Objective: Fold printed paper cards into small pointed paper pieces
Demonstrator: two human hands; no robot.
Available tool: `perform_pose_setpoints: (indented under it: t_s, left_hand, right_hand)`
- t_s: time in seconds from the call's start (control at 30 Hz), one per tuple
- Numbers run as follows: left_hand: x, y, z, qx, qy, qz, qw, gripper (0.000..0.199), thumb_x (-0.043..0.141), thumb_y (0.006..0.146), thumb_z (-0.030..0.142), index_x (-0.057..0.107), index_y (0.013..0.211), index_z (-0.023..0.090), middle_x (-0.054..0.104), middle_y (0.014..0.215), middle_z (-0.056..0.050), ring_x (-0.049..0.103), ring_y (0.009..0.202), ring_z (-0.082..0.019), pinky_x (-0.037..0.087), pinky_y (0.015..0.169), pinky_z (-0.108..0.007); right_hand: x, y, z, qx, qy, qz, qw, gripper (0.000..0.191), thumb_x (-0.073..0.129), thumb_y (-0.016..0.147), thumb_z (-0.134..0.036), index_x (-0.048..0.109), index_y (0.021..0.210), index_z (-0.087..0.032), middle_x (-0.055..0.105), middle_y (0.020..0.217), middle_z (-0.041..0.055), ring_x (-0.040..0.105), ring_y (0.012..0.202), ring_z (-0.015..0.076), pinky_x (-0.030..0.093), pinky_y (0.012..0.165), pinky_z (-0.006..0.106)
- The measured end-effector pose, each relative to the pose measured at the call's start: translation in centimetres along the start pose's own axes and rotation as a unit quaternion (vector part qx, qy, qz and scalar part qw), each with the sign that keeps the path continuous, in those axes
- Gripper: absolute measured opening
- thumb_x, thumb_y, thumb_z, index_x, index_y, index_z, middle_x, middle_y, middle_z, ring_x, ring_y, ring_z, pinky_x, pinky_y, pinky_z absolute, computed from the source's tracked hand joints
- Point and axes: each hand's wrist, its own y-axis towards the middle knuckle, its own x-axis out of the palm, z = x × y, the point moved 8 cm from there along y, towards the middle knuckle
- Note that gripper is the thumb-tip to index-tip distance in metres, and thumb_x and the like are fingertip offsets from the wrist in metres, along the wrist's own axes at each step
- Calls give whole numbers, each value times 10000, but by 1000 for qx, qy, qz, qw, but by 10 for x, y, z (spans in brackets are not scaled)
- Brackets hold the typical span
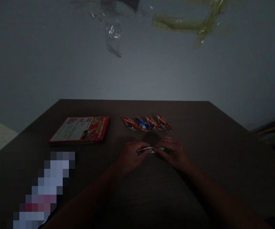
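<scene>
Gripping away with both of us: our left hand (pixel 132 156) and right hand (pixel 174 153) pinch opposite ends of a thin, pale, paper-like strip (pixel 152 148), seen edge-on over the dark brown table (pixel 223 146). Just past it sit four pointed red-and-blue printed folded pieces (pixel 153 123) in a row, with a flat red-and-white printed stack (pixel 77 130) off left.

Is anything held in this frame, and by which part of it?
Yes: a thin piece of paper, seen nearly edge-on. The left hand grips its left side, the right hand its right side.
</scene>
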Motion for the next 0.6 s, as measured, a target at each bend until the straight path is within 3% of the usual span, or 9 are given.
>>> perform_pose_setpoints:
  t_s: [0.2, 0.6]
  left_hand:
    - [-6, 0, 8, 40, -5, 31, 999, 84, 631, 793, 239, 677, 817, 173, 699, 734, -15, 632, 664, -119, 481, 611, -224]
    - [-4, -1, 14, 91, -29, 6, 995, 136, 547, 850, 225, 670, 863, 168, 684, 745, -38, 609, 694, -131, 477, 656, -254]
  right_hand:
    - [-3, 0, -6, -20, -21, 0, 1000, 71, 610, 822, -197, 673, 855, -197, 685, 726, 49, 589, 672, 168, 457, 640, 319]
    - [-3, -1, -2, 7, -7, 4, 1000, 87, 596, 830, -235, 678, 833, -206, 681, 713, 46, 594, 668, 166, 461, 642, 318]
